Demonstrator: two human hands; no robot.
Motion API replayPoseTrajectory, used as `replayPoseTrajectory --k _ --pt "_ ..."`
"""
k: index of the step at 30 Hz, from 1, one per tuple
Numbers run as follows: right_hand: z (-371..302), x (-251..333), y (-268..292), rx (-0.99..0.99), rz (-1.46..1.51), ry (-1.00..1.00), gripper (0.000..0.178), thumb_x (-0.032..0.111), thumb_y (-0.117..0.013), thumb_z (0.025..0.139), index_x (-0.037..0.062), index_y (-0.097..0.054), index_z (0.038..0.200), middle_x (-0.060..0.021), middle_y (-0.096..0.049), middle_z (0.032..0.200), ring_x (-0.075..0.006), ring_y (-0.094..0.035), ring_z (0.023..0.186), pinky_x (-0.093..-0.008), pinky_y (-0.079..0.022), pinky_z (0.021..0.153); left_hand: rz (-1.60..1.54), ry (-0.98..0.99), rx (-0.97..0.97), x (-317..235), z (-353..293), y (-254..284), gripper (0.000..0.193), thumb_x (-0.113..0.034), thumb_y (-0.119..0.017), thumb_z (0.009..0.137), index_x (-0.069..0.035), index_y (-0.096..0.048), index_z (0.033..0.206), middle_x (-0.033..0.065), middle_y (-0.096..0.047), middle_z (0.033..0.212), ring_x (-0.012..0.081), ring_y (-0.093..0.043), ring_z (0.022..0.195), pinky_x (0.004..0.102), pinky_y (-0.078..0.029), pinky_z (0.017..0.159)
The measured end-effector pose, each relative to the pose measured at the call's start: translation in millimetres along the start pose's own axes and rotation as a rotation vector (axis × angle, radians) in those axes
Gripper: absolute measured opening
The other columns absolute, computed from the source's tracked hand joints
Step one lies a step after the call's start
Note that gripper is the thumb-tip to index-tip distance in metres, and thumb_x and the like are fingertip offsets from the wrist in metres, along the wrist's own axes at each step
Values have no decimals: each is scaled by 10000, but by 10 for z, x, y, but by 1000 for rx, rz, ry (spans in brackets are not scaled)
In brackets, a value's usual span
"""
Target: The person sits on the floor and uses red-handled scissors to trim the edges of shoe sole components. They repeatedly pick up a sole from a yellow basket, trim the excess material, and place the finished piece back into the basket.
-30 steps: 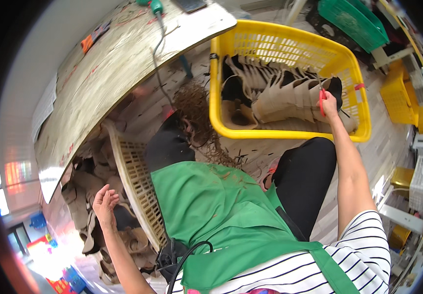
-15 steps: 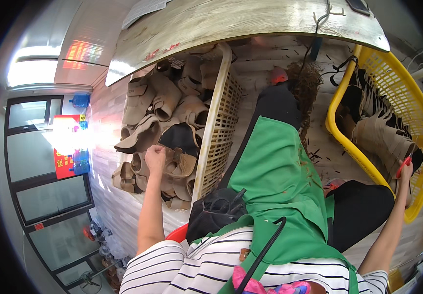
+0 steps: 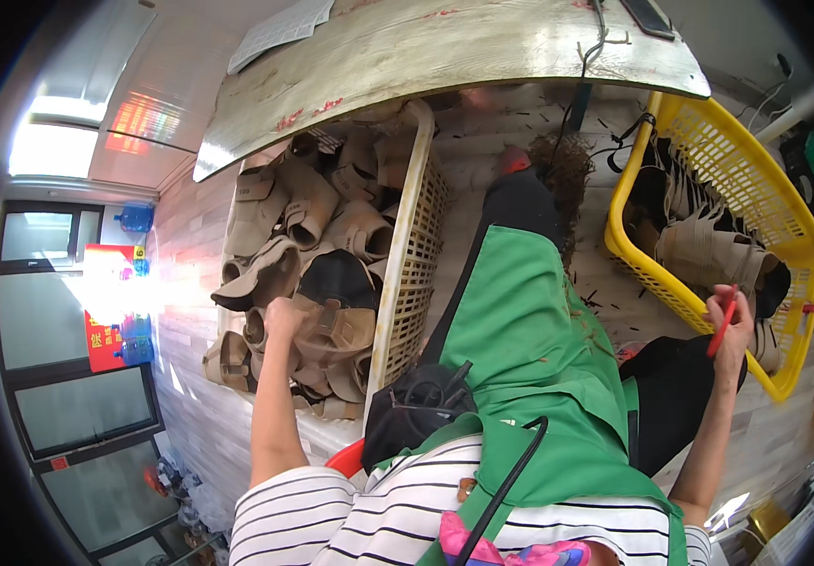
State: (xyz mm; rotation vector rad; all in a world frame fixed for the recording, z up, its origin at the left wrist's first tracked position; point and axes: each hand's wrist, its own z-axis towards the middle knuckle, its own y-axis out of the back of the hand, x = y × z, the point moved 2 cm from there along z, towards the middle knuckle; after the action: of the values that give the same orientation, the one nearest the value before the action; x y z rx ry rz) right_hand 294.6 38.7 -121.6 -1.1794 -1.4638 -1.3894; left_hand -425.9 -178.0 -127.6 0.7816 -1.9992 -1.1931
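A heap of tan caps (image 3: 309, 203), some with dark linings, fills the white slatted basket (image 3: 413, 179) on the left. My left hand (image 3: 283, 319) is closed at the edge of a tan cap (image 3: 338, 328) on the near part of that heap; its fingertips are partly hidden. Over on the right, beside the yellow basket (image 3: 619, 222), my right hand (image 3: 730, 332) is closed round red-handled snips (image 3: 723, 321), whose blades I cannot make out. Inside the yellow basket stands a nested row of tan and black caps (image 3: 713, 250).
A wooden table (image 3: 444, 57) crosses the far side, bearing a paper sheet (image 3: 279, 33) and a phone (image 3: 647, 17). Brown scraps (image 3: 562, 156) lie on the floor between the baskets. A black bag (image 3: 418, 410) sits by my left side. My green apron (image 3: 520, 302) covers my lap.
My right hand has come away from the caps in the yellow basket, back toward me, with the red snips raised. My left hand stays at the heap, and the cap beside it has turned.
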Motion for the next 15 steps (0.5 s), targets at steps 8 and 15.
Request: replayPoseTrajectory --k 8,15 --pt "-585 484 -787 179 55 -119 156 49 -685 800 30 -545 866 22 -516 715 -43 -510 626 -191 -457 539 -1230 -588 -96 -1111 -731 1479 307 -54 -615 849 44 -581 1138 83 -655 1032 158 -629 877 290 -500 788" --pt "-722 555 -763 544 176 -296 206 212 -682 838 36 -575 849 0 -537 696 -93 -548 603 -219 -436 534 -1468 -1096 106 -2598 -1870 1824 268 -9 -615 854 54 -574 1112 84 -661 1019 130 -612 895 277 -492 805"
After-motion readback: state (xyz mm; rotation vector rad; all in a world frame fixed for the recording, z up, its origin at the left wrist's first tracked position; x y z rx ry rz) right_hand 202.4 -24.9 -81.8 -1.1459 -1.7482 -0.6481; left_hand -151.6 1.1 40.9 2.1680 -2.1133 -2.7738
